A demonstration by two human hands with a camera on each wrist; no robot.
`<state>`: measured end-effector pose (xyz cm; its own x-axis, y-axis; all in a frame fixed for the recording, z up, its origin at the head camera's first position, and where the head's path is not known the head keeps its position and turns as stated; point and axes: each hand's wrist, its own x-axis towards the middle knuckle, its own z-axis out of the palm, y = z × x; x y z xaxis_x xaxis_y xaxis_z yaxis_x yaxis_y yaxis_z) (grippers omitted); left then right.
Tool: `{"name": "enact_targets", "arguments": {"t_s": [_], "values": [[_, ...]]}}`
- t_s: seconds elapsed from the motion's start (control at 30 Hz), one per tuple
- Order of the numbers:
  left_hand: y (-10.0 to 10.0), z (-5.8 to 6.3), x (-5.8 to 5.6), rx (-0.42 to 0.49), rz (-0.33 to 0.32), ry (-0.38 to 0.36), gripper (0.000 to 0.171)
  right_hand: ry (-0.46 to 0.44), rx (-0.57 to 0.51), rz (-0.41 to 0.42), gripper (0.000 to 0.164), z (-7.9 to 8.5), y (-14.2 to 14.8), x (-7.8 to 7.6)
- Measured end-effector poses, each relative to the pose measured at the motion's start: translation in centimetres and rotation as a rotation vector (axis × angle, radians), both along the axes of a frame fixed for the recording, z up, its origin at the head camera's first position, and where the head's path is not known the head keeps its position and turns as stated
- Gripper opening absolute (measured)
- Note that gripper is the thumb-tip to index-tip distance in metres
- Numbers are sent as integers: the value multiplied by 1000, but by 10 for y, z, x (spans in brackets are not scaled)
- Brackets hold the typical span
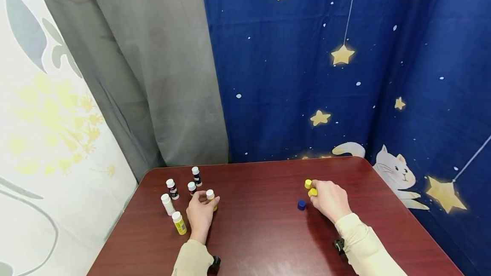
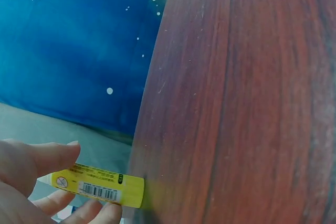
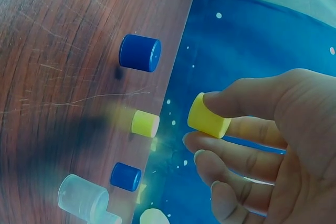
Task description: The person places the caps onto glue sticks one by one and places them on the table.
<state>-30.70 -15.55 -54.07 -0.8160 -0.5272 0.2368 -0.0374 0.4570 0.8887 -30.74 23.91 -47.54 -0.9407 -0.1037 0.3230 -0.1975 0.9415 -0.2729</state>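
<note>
you have six containers around your left hand (image 1: pixel 200 214): two yellow tubes, one white bottle (image 1: pixel 167 205) and three dark bottles (image 1: pixel 172 189). five caps show around your right hand (image 1: pixel 330 199): two yellow, two blue and one translucent. your left thumb and fingers pinch one yellow tube (image 2: pixel 100 185), a slim cylinder with a printed label and barcode; its long axis runs close to upright, white top up and yellow base down toward the table (image 1: pixel 261 225). your right thumb and fingers pinch a yellow cap (image 3: pixel 208 119), a short, smooth, plastic-looking cylinder, its axis a little tilted. the other yellow tube (image 1: pixel 179 223) stands just left of your left hand, with the white bottle beside it and a bit further out; the dark bottles, all white-capped, stand beyond that hand's fingers, the nearest partly hidden by them. the other yellow cap (image 1: pixel 308 184) stands just beyond your right fingertips, and one blue cap (image 1: pixel 301 205) sits to their left. a second blue cap (image 3: pixel 126 177) and the translucent cap (image 3: pixel 83 198), a wider cylinder, stand behind your right hand as the head view sees it. under both hands the table is glossy, red-brown and wood-grained, scratched near the caps.
</note>
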Motion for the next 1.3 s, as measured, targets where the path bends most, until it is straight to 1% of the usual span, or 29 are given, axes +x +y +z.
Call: {"name": "enact_targets", "arguments": {"t_s": [0.17,0.33,0.57,0.73,0.9,1.1,1.3], "values": [[0,-2,-2,22,2,4,39,-3,-1,4,27,1,-1,1],[1,-5,-2,37,10,19,37,6,5,3,27,0,-1,1],[-1,-10,-3,39,-9,28,33,5,-1,6,26,-3,-2,2],[-2,-11,-4,43,-16,33,32,-2,-3,5,26,-3,-2,2],[-3,-6,-4,30,-11,50,33,-18,-16,-1,29,0,-3,2],[-3,8,-4,-7,-26,88,35,-5,-9,-2,29,3,-3,0],[-1,21,0,-41,-32,145,36,23,10,7,27,7,-2,-3]]}}
